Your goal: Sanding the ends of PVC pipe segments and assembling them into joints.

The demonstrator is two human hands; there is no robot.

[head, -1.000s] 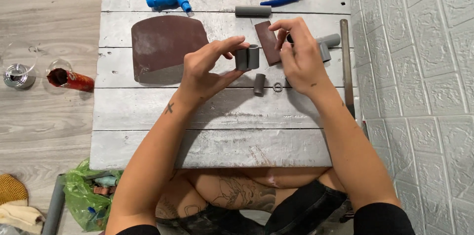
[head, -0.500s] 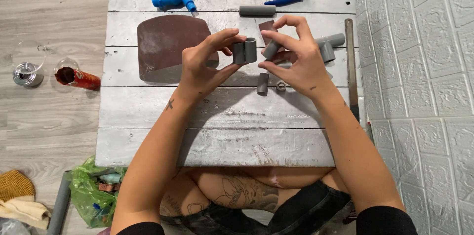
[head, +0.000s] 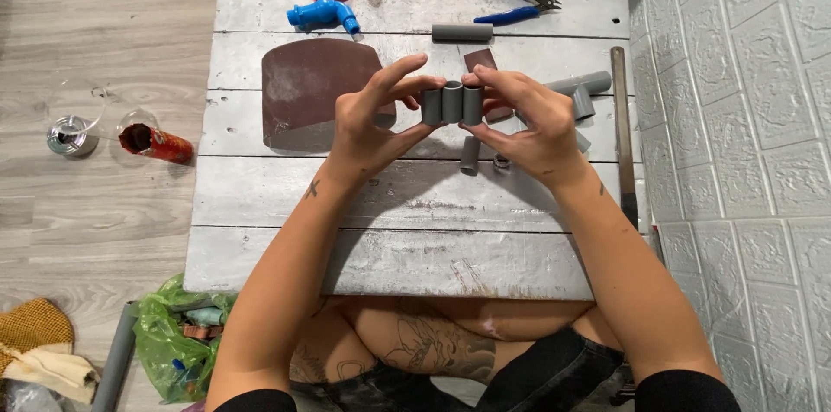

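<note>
Pipe pieces [head: 452, 104], three short grey ones standing side by side, are being held just above the white plank table [head: 407, 247], touching one another in a row. Working left to right, the left hand [head: 368, 122] is pinching the left end with thumb and fingertips, other fingers spread, while the right hand [head: 528, 122] is pressing the right end likewise. Even squeezing from both sides is probably what is keeping the tops level and the row from buckling.

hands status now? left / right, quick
Left hand: closed, fingertips pinching the left end of the row of short grey pipe pieces.
Right hand: closed, pinching the right end of the same row.
</note>
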